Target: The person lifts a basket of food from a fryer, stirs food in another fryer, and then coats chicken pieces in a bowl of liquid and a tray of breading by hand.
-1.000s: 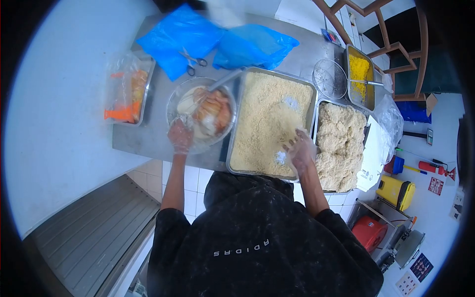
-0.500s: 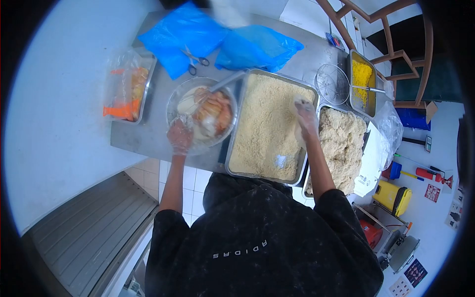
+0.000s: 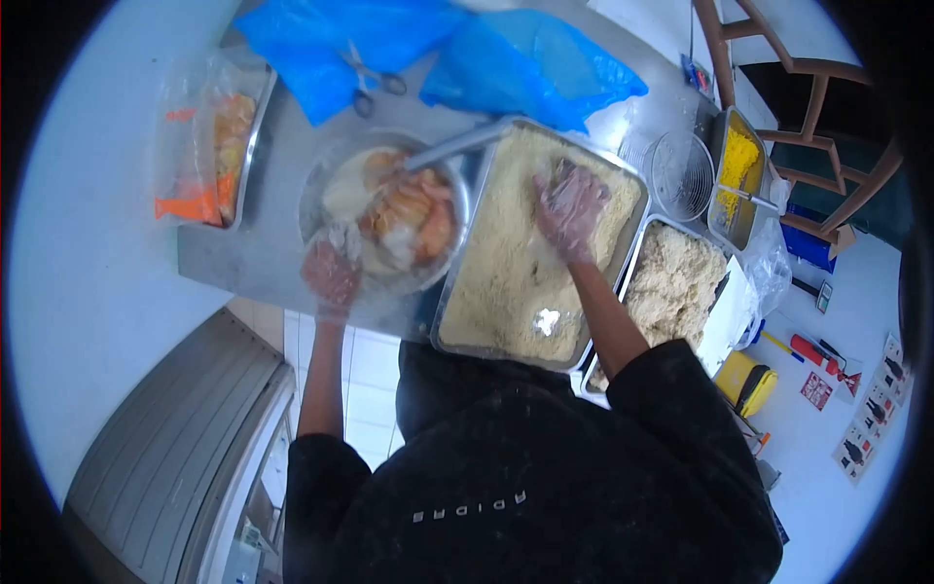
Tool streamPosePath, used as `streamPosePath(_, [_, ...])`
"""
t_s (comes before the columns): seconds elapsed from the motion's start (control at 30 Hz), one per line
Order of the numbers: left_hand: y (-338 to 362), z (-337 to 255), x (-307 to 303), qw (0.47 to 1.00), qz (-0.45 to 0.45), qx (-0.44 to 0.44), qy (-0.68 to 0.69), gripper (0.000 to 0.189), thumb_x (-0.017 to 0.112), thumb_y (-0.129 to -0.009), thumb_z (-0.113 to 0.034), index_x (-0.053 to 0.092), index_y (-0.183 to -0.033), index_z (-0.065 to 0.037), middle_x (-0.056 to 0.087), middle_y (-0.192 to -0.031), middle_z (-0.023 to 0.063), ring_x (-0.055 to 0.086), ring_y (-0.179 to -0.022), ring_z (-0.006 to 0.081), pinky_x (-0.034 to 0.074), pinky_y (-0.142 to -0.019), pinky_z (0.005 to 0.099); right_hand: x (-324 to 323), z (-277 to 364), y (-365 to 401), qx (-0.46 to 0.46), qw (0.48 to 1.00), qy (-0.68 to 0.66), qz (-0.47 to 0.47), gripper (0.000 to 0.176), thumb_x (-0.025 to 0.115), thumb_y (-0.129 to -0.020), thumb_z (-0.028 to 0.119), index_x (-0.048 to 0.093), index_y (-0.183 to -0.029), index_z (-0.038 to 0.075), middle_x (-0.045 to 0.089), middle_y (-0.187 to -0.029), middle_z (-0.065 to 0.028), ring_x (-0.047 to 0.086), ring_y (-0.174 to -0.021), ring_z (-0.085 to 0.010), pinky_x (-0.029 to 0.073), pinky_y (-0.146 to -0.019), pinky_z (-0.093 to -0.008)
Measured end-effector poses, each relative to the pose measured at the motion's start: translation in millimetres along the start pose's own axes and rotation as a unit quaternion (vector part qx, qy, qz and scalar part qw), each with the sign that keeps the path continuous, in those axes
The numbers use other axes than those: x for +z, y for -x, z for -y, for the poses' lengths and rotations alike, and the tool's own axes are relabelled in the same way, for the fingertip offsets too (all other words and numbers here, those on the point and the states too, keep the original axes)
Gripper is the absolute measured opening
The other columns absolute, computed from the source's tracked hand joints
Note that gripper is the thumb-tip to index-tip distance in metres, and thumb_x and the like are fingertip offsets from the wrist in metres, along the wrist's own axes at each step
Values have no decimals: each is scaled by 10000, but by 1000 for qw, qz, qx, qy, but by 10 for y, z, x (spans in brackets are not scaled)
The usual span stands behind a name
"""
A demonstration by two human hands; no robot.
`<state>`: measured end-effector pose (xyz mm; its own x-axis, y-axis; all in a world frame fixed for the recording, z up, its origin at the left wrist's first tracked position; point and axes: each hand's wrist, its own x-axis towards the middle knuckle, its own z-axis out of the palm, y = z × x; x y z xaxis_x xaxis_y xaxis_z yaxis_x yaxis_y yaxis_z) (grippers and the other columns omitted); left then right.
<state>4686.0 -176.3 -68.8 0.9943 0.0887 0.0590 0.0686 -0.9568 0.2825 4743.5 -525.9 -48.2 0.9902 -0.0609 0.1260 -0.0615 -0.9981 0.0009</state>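
Observation:
My right hand [image 3: 572, 206], in a clear plastic glove, is in the upper part of a metal tray [image 3: 441, 326] of pale breadcrumbs [image 3: 501, 263]. Its fingers are apart and lie on the crumbs. At the near left rim of a steel bowl [image 3: 459, 263] is my left hand [image 3: 333, 273], also gloved; its fingers are smeared, so their grip does not show. Inside the bowl, pinkish-orange raw pieces [image 3: 418, 219] sit in a pale batter [image 3: 345, 190]. A long metal handle [image 3: 452, 144] crosses the bowl's upper right rim and reaches the tray.
Scissors [image 3: 365, 83] rest by blue plastic bags [image 3: 545, 68]. A bagged tray [image 3: 255, 146] stands at left. Rightward are a second crumb tray [image 3: 671, 273], a wire strainer [image 3: 679, 175] and a tray of yellow bits [image 3: 739, 165]. A brown chair frame [image 3: 817, 107] stands beyond.
My right hand has moved left from the crumb tray's right edge onto the crumbs, its fingers spreading. My left hand stays by the bowl's near rim. The view has shifted slightly.

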Motion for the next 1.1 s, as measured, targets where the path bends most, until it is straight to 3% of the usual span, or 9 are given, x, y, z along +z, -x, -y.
streamPosePath(0.1, [85, -34, -114, 999, -3, 15, 47, 360, 672, -683, -178, 580, -1009, -53, 621, -910, 139, 605, -829, 316, 488, -723, 402, 427, -237, 88, 46, 965, -238, -101, 490, 452, -892, 436, 503, -1130, 11, 529, -1046, -153, 488, -965, -271, 320, -911, -410])
streamPosePath(0.2, [177, 51, -91, 999, -37, 29, 25, 366, 672, -684, -171, 579, -1016, -50, 617, -891, 135, 601, -796, 327, 490, -712, 405, 50, -167, 94, 199, 771, -605, -15, 492, 420, -913, 440, 485, -1137, 6, 516, -1066, -161, 476, -990, -261, 324, -922, -402])
streamPosePath(0.27, [23, -26, -61, 991, -95, 44, 83, 349, 669, -691, -168, 583, -1011, -56, 613, -892, 129, 598, -778, 328, 492, -702, 403, -94, -113, 182, 178, 910, -351, 129, 537, 408, -903, 491, 466, -1206, 51, 490, -1148, -189, 424, -1141, -288, 259, -996, -475])
streamPosePath(0.37, [32, -36, -135, 997, -26, 51, 61, 312, 658, -711, -159, 590, -1000, -65, 617, -936, 124, 604, -811, 323, 499, -712, 393, 91, 32, 558, -1, 999, 10, 51, 586, 456, -854, 505, 419, -1306, 135, 478, -1234, -165, 350, -1254, -294, 146, -1030, -538])
streamPosePath(0.73, [137, 40, -65, 998, -10, 42, 47, 382, 659, -709, -162, 579, -1070, -64, 615, -990, 131, 602, -895, 315, 489, -763, 405, 167, -281, 993, 93, 979, -180, -7, 674, 465, -838, 542, 354, -1360, 130, 375, -1342, -177, 293, -1293, -331, 57, -1054, -573])
streamPosePath(0.87, [68, 33, -94, 997, -19, 64, 28, 389, 667, -701, -173, 580, -1064, -63, 618, -987, 124, 601, -891, 314, 489, -770, 404, -22, -90, 449, 235, 816, -519, -99, 714, 356, -856, 627, 329, -1379, 141, 330, -1387, -173, 242, -1329, -313, 62, -1061, -599])
streamPosePath(0.93, [44, -5, -134, 995, -31, 68, 60, 404, 675, -686, -169, 579, -1064, -64, 618, -983, 123, 599, -896, 314, 489, -772, 401, 148, -221, 469, 83, 910, -388, -124, 745, 266, -860, 661, 284, -1404, 152, 334, -1390, -165, 261, -1326, -291, 126, -1063, -574])
streamPosePath(1.0, [-12, -27, -140, 994, -45, 69, 77, 401, 675, -685, -157, 580, -1063, -64, 620, -978, 121, 601, -893, 312, 491, -770, 395, 120, -151, 353, 225, 944, -238, 48, 748, 252, -858, 662, 273, -1412, 158, 360, -1372, -167, 287, -1312, -299, 146, -1063, -557])
streamPosePath(1.1, [67, -27, -110, 996, -35, 58, 54, 362, 662, -713, -135, 584, -1058, -63, 627, -965, 118, 609, -874, 306, 496, -760, 382, 375, -160, 505, 85, 995, 46, 14, 716, 322, -866, 617, 268, -1415, 161, 412, -1329, -169, 336, -1285, -290, 166, -1057, -537])
